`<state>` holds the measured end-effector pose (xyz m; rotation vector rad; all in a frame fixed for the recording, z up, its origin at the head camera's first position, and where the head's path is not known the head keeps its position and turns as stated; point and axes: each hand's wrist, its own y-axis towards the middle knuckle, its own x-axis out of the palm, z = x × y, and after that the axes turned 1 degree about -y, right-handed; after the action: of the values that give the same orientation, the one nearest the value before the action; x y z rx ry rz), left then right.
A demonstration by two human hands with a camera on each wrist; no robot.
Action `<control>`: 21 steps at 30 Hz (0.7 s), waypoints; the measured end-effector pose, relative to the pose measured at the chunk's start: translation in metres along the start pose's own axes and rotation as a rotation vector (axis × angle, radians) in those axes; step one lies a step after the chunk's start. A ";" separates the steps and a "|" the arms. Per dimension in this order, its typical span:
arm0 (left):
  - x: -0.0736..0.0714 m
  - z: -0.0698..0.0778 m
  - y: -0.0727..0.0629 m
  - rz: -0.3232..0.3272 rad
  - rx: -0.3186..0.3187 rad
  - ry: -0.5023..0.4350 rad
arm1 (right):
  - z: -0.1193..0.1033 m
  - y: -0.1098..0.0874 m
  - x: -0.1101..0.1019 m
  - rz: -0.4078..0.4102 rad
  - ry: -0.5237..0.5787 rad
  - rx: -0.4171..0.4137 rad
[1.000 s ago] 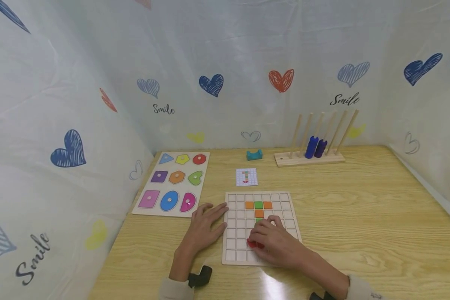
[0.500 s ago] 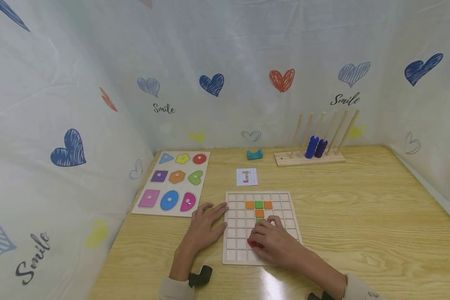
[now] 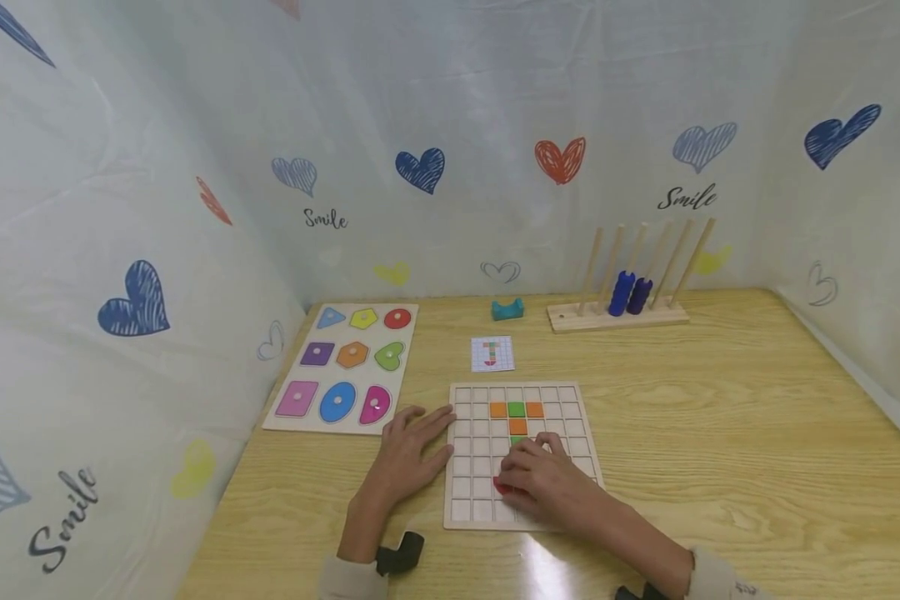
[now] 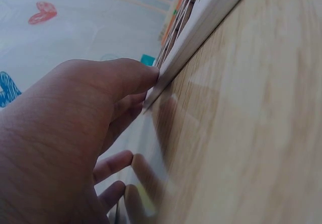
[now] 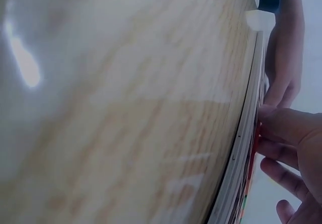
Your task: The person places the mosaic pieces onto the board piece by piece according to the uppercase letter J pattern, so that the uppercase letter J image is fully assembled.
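A wooden grid board (image 3: pixel 462 510) lies flat on the table, with orange and green square tiles (image 3: pixel 517 426) set in a T shape in its upper part. Over the lower middle of the grid, my right hand (image 3: pixel 551 487) pinches a red piece with a rounded corner (image 3: pixel 500 485) between thumb and fingers; most of the piece is hidden. In the right wrist view, the thumb and forefinger come down to red at the board's surface. My left hand (image 3: pixel 408 454) lies with fingers extended against the board's left edge, thumb and fingertips touching it.
Behind the board lies a small pattern card (image 3: pixel 480 343), with a teal notched piece (image 3: pixel 507 311) beyond it. A knobbed shape puzzle (image 3: pixel 371 329) is at left. At the back right stands a wooden peg rack (image 3: pixel 585 322) with blue and purple pieces. Printed curtains enclose the table.
The right fingers have settled slightly over the red, so less of it shows now than a second ago. The left hand and the board have stayed in place.
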<state>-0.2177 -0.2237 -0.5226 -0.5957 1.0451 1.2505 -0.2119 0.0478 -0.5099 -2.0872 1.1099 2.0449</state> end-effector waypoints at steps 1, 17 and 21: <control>0.000 0.000 0.000 0.005 0.007 -0.002 | 0.000 -0.001 0.000 -0.002 -0.001 0.002; -0.006 -0.012 -0.001 0.118 0.031 -0.032 | 0.031 -0.033 -0.024 0.011 -0.006 0.173; -0.014 -0.020 -0.006 0.181 0.046 -0.028 | 0.046 -0.046 -0.032 0.037 -0.039 0.197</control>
<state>-0.2174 -0.2487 -0.5202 -0.4546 1.1203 1.3843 -0.2259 0.1187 -0.5089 -1.9405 1.2946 1.8939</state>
